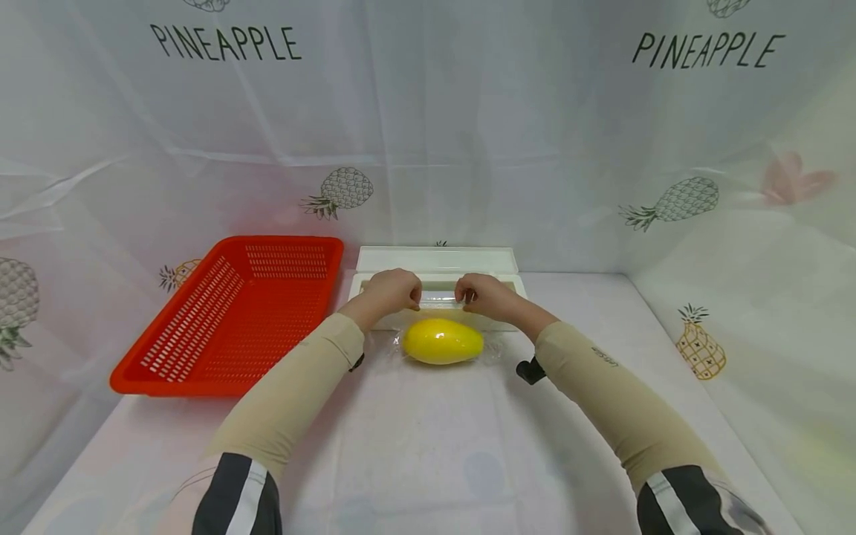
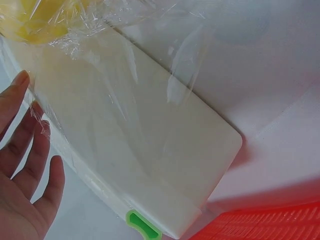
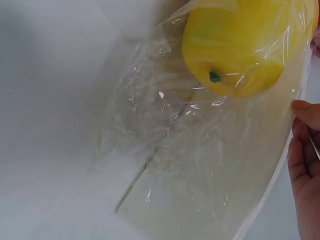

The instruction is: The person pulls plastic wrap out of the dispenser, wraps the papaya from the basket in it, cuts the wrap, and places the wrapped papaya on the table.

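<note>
Where the yellow fruit (image 1: 443, 342) lies: on the desk (image 1: 414, 446), near side of the white box (image 1: 438, 260), under clear film (image 3: 135, 100).
Left hand (image 1: 393, 290): fingers clamped on the film's edge.
Right hand (image 1: 490, 296): fingers clamped likewise.
Red basket (image 1: 267, 305): desk, left.

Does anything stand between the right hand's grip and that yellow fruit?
Yes, clear film: it covers the yellow fruit, so the right hand's grip would likely meet plastic first. That hand pinches the film above the white box, just beyond the fruit. Nothing else visible blocks it.
</note>
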Motion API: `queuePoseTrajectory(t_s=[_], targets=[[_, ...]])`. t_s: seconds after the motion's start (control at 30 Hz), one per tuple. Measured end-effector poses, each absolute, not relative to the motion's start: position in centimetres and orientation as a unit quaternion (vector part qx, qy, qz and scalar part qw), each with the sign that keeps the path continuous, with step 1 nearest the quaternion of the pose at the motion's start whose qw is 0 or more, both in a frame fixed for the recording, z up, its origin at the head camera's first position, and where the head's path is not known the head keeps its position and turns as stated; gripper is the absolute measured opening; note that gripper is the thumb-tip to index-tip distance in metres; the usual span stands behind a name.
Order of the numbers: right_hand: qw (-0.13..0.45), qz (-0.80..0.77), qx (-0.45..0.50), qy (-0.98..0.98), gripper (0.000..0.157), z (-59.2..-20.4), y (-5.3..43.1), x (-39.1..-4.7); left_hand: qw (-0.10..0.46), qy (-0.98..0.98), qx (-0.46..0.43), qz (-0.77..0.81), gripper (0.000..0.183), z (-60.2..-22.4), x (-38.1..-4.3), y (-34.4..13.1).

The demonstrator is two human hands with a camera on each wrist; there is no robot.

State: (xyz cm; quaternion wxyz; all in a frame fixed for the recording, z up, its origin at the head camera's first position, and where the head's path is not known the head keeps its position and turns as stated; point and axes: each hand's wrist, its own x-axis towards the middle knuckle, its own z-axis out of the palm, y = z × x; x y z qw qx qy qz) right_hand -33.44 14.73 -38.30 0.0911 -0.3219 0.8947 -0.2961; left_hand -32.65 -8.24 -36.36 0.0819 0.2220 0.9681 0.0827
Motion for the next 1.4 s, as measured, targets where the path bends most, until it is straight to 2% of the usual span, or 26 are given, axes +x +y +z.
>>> queuePoseTrajectory(t_s=[0.27, 0.6, 0.83, 1.0, 1.1, 1.4], targets=[[0.074, -0.262, -0.349, 0.897, 0.019, -38.1, 14.7, -33.3, 0.069, 0.967, 0.231, 0.077, 0.014, -36.4, -32.7, -8.3], [0.095, -0.237, -0.367, 0.895, 0.037, -38.1, 14.7, -32.8, 0.074, 0.967, 0.230, 0.077, 0.013, -36.3, -32.6, -8.2], [0.091, -0.243, -0.356, 0.898, 0.024, -38.2, 14.6, -31.6, 0.079, 0.966, 0.232, 0.087, 0.014, -36.3, -32.5, -8.3], [0.081, -0.236, -0.339, 0.907, 0.059, -38.7, 14.5, -30.6, 0.078, 0.963, 0.242, 0.089, 0.014, -36.5, -32.4, -8.5], [0.072, -0.234, -0.334, 0.910, 0.068, -39.1, 14.4, -30.3, 0.080, 0.961, 0.246, 0.097, 0.014, -36.4, -32.3, -8.6], [0.053, -0.278, -0.334, 0.899, 0.056, -39.9, 14.4, -30.1, 0.103, 0.953, 0.243, 0.151, 0.009, -36.5, -31.9, -8.7]])
